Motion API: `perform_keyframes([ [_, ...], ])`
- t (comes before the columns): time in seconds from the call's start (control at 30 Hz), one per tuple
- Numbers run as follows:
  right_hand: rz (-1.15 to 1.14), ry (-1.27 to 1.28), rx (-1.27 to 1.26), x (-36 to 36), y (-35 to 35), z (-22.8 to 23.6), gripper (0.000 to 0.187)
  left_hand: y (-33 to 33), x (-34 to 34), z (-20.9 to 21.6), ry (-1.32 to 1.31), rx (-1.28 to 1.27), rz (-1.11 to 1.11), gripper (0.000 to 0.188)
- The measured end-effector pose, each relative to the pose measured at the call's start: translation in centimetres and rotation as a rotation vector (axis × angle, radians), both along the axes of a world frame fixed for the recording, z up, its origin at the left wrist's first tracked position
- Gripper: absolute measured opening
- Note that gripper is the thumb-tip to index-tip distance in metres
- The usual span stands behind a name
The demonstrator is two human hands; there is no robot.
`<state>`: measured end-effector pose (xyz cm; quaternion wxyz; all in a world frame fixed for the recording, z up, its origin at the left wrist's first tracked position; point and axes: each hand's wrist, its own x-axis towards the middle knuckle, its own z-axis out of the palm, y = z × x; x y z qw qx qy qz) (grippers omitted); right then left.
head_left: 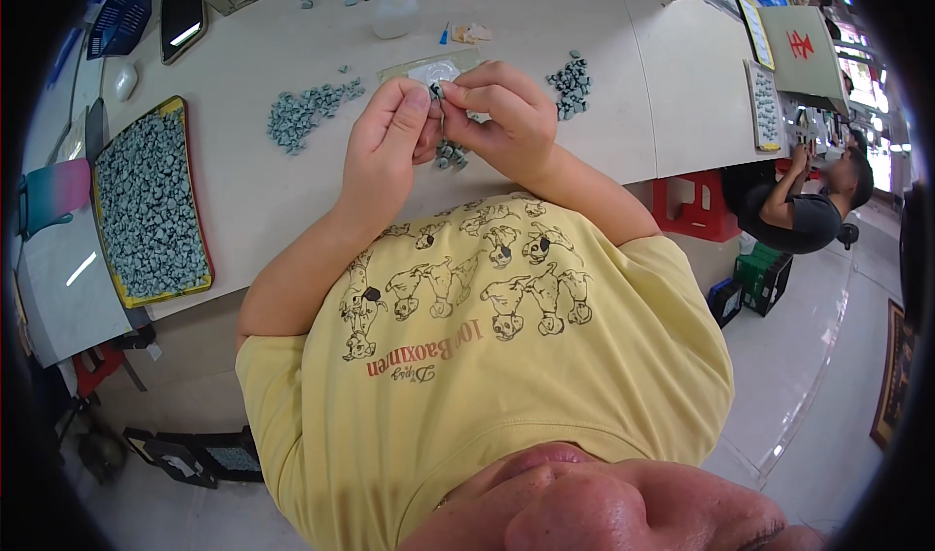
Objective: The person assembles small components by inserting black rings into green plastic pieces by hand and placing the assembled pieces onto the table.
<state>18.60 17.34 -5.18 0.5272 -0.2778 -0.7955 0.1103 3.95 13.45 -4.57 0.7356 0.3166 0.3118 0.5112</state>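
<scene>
My left hand (388,134) is closed, its thumb and fingers pinching a small grey-green piece with a dark spot (436,92). Against it from the other side, my right hand (508,114) is closed too, with thumb and forefinger at the same piece. Something thin shows between the two hands, too small to name. Under the hands lies a pale, see-through plastic sheet or bag (433,70), partly covered by them. A few similar pieces (451,154) lie on the table just below my fingers.
Loose piles of grey-green pieces lie left (304,114) and right (573,87) of my hands. A yellow-rimmed tray (201,222) full of them stands at far left, near a phone (183,23). A co-worker (813,205) sits at far right, beyond a red stool (696,206).
</scene>
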Motion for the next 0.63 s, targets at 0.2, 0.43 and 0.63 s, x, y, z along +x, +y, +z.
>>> perform_keyframes([
  [0.2, 0.086, -0.013, -0.088, 0.9, -0.1, 0.3, 0.019, -0.1, 0.0, -0.3, -0.019, 0.033, -0.026, 0.018],
  [0.43, 0.064, -0.019, -0.234, 1.7, -0.1, 1.7, 0.022, -0.2, 0.5, 0.4, -0.019, 0.014, -0.047, 0.017],
  [0.63, 0.113, -0.054, -0.293, 2.4, 0.0, 2.1, 0.028, -0.2, 0.7, 0.2, -0.106, 0.031, -0.131, 0.016],
])
